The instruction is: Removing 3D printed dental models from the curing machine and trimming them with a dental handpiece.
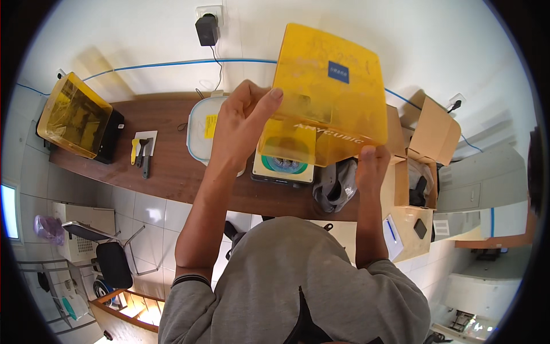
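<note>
Gripping a see-through yellow cover [338,100] at its left edge, the fingers [270,103] of the left hand [243,117] are closed on it, the thumb lying against the near side. The right hand [373,166] grasps the same cover at its lower right corner, thumb uppermost. Held up tilted between the two hands, the cover bears a small blue label [338,72] and hangs above the bench [166,166]; whether its lower edge touches anything cannot be told. Partly behind it, and partly seen through it, sits a low device [263,170] with a cream top and a round, green-rimmed opening. Just to the right of the device lies a crumpled grey bag [338,186]; to the left, partly hidden by the left forearm, stands a pale container [197,123] with a blue rim and a yellow label [211,126]. Farther left, several hand tools [146,166] lie together, one yellow-handled, near a machine [80,117] under a yellow hood at the bench's end. On the far right stands an open cardboard box [402,183], and along the wall behind runs a blue cable [229,60].
</note>
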`<state>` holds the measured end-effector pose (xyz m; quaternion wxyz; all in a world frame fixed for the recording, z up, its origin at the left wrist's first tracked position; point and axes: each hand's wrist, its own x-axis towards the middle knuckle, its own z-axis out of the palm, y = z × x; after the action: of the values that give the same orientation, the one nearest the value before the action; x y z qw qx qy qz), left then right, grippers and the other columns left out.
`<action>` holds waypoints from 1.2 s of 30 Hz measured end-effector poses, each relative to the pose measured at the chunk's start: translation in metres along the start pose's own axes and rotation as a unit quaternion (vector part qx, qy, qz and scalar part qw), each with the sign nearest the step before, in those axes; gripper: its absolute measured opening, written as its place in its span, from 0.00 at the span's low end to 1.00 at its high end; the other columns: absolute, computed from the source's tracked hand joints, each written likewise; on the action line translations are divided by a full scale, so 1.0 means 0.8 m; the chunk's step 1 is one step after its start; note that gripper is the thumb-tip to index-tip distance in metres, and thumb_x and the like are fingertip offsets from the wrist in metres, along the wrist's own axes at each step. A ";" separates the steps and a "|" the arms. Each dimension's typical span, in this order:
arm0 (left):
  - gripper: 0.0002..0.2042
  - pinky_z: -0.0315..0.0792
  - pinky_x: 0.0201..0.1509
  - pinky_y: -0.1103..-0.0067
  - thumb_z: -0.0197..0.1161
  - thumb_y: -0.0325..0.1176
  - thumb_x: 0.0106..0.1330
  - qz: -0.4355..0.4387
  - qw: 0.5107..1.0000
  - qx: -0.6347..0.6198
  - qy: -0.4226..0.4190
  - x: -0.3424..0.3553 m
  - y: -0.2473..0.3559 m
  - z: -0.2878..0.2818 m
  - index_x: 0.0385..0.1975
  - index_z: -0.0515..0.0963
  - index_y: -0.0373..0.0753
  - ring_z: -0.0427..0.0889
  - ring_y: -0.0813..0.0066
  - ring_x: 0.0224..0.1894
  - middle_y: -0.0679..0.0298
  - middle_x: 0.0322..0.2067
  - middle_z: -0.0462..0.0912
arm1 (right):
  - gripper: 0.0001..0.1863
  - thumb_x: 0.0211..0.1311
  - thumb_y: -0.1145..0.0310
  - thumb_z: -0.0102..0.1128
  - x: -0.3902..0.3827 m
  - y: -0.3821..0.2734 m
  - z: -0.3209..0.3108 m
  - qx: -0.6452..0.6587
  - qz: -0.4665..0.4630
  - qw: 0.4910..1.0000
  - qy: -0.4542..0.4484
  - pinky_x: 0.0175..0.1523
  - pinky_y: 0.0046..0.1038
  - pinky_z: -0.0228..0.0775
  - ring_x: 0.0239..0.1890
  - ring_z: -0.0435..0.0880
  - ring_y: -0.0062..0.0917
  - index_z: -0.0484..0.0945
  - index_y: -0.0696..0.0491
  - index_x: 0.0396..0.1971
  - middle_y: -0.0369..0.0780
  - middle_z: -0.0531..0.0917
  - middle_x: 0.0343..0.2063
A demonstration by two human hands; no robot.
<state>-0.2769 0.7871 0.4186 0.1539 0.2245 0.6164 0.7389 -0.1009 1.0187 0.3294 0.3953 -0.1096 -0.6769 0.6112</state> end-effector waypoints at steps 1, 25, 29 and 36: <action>0.12 0.68 0.54 0.81 0.65 0.41 0.75 -0.004 1.000 0.003 0.001 -0.003 -0.007 -0.005 0.38 0.79 0.37 0.74 0.84 0.41 0.69 0.36 0.83 | 0.30 0.71 0.46 0.68 -0.005 0.010 0.000 0.002 0.005 1.000 0.001 0.39 0.18 0.59 0.36 0.70 0.12 0.80 0.62 0.51 0.29 0.78 0.33; 0.11 0.66 0.59 0.80 0.62 0.38 0.77 -0.094 0.994 0.048 -0.002 -0.038 -0.070 -0.041 0.40 0.77 0.36 0.76 0.82 0.45 0.65 0.38 0.83 | 0.42 0.67 0.40 0.70 -0.058 0.075 0.010 -0.026 0.033 0.998 -0.056 0.56 0.21 0.69 0.50 0.78 0.17 0.75 0.64 0.63 0.36 0.82 0.50; 0.13 0.68 0.57 0.81 0.60 0.40 0.79 -0.093 0.990 0.105 0.020 -0.051 -0.052 -0.038 0.44 0.79 0.34 0.77 0.81 0.45 0.65 0.39 0.83 | 0.40 0.68 0.46 0.72 -0.060 0.074 0.017 0.001 0.047 0.996 -0.073 0.62 0.26 0.70 0.57 0.80 0.24 0.71 0.65 0.65 0.40 0.83 0.54; 0.15 0.76 0.52 0.76 0.59 0.34 0.79 -0.003 0.975 0.193 0.106 -0.172 -0.164 -0.039 0.55 0.78 0.28 0.84 0.68 0.44 0.53 0.43 0.86 | 0.29 0.68 0.66 0.71 -0.115 0.135 0.001 -0.203 0.094 0.967 -0.120 0.59 0.26 0.73 0.52 0.85 0.26 0.72 0.62 0.64 0.45 0.86 0.45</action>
<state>-0.1825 0.7167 0.2664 0.0442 0.1686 0.7609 0.6250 -0.0768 0.9850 0.1940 0.2218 -0.1762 -0.8157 0.5044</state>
